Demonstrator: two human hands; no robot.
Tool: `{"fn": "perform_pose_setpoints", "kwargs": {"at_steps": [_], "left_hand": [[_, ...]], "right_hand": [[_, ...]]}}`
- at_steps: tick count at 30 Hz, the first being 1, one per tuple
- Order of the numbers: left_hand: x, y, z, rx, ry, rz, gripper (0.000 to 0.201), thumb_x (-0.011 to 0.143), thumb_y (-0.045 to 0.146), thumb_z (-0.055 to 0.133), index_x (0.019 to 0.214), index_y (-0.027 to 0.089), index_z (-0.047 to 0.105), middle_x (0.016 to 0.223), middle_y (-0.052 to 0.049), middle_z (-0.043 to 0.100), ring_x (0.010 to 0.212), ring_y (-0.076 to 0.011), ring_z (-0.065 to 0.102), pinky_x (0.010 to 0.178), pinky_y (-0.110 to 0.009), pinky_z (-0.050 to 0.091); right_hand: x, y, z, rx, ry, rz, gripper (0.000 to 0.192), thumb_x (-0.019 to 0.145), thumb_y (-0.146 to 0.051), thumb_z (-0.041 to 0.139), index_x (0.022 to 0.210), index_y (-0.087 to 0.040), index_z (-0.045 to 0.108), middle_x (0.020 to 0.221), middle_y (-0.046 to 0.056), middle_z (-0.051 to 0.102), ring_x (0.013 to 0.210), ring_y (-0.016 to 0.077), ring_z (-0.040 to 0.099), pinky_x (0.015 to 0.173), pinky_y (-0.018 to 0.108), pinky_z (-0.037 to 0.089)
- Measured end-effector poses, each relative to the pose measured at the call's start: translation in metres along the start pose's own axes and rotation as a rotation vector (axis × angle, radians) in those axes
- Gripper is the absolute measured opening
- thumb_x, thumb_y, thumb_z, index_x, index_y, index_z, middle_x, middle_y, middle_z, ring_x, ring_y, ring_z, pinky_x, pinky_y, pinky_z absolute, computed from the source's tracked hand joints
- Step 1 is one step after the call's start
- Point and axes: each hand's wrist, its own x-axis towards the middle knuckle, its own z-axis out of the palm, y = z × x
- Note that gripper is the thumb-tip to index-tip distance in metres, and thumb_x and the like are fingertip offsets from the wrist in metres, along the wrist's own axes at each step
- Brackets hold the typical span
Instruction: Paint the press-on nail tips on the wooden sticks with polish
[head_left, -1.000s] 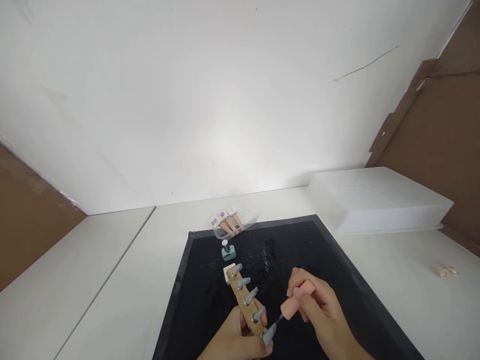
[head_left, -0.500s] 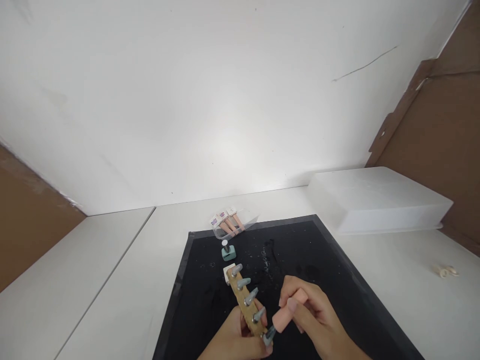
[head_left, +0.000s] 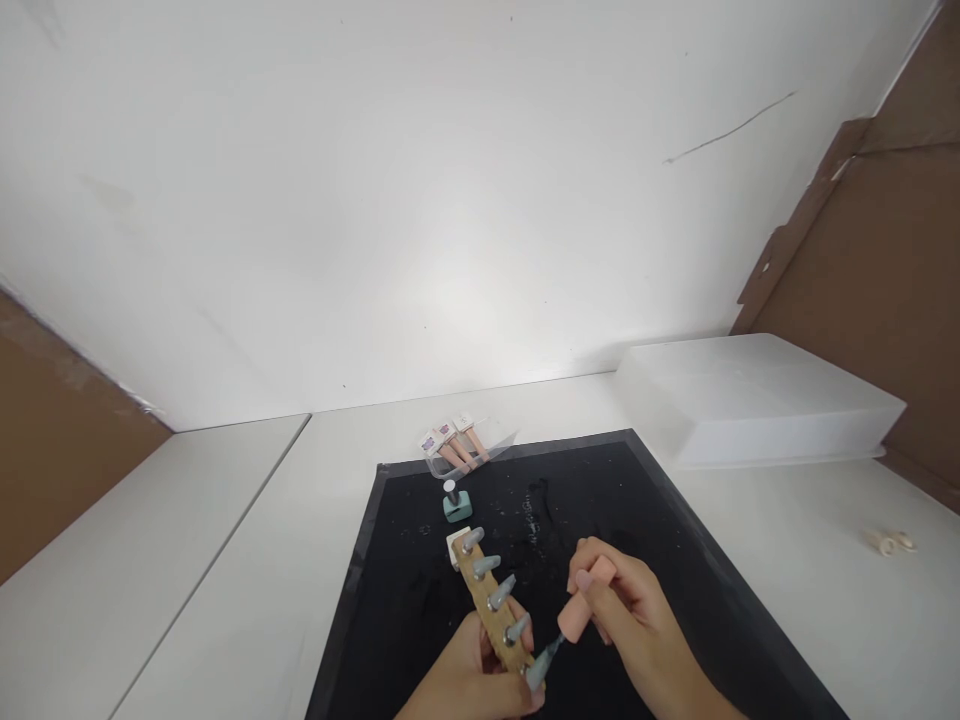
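My left hand (head_left: pixel 480 675) is closed around a wooden strip (head_left: pixel 489 603) that carries several grey-painted false nails (head_left: pixel 500 592) in a row. Between the fingertips of my right hand (head_left: pixel 626 615) is a nail polish brush (head_left: pixel 587 598), held by its pink cap. Its dark bristles touch the nearest false nail (head_left: pixel 540 667), at the strip's lower end by my left thumb. Behind the strip's far end sits a small white block (head_left: pixel 457 546), partly covered. A teal bottle (head_left: pixel 457 507) with a dark neck and a white round top stands beyond it.
Under my hands lies a black mat (head_left: pixel 600 490) with a taped border. At its far edge, a clear tray (head_left: pixel 499 438) holds several pink sticks (head_left: pixel 459 452) with labels. A translucent white bin (head_left: pixel 757 400) stands at the right, with small beige rings (head_left: pixel 889 542) nearer.
My right hand has moved slightly up and to the right, drawing the brush along the nearest false nail towards its tip. My left hand and the strip have stayed in place.
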Motion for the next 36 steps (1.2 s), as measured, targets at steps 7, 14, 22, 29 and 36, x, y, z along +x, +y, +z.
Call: {"fn": "perform_pose_setpoints", "kwargs": {"at_steps": [7,14,22,29,36], "left_hand": [[-0.0014,0.0026,0.0009,-0.011,-0.01,-0.011,0.041,0.054,0.023,0.077,0.077,0.019,0.044,0.058,0.007,0.049,0.05,-0.0045,0.035,0.043,-0.016,0.028],[-0.0003,-0.0006,-0.0011,-0.006,-0.008,-0.001,0.044,0.053,0.028,0.079,0.078,0.019,0.044,0.058,0.007,0.048,0.049,-0.0045,0.034,0.043,-0.017,0.028],[-0.0004,-0.0013,-0.0009,-0.001,0.013,0.005,0.046,0.052,0.03,0.08,0.079,0.019,0.045,0.059,0.008,0.047,0.051,-0.0047,0.037,0.044,-0.017,0.03],[-0.0007,-0.0024,-0.0017,0.001,0.01,0.009,0.045,0.053,0.028,0.079,0.08,0.019,0.045,0.058,0.008,0.049,0.049,-0.0044,0.034,0.043,-0.017,0.03],[0.0002,-0.0033,-0.0028,-0.01,0.006,0.008,0.046,0.052,0.028,0.08,0.079,0.019,0.044,0.059,0.008,0.048,0.051,-0.005,0.036,0.043,-0.017,0.029]], "right_hand": [[-0.0018,0.0006,-0.0009,-0.006,-0.01,-0.003,0.032,0.086,-0.028,0.043,0.056,-0.02,0.046,0.047,-0.002,0.056,0.039,0.0103,0.042,0.041,0.022,0.03],[-0.0017,0.0025,-0.0011,-0.008,-0.017,-0.024,0.034,0.087,-0.028,0.043,0.054,-0.02,0.047,0.047,-0.001,0.056,0.04,0.011,0.044,0.04,0.022,0.029],[-0.0006,0.001,-0.0013,-0.023,-0.024,-0.035,0.038,0.087,-0.027,0.042,0.05,-0.019,0.048,0.047,0.0,0.055,0.042,0.0114,0.045,0.042,0.022,0.03],[-0.0002,0.002,-0.0017,-0.033,-0.016,-0.038,0.036,0.087,-0.027,0.042,0.052,-0.02,0.048,0.047,-0.001,0.055,0.041,0.0111,0.045,0.041,0.022,0.03],[-0.0005,0.0005,-0.0008,-0.046,-0.012,-0.022,0.036,0.087,-0.028,0.042,0.051,-0.02,0.046,0.046,-0.001,0.055,0.042,0.0114,0.044,0.042,0.022,0.031]]}}
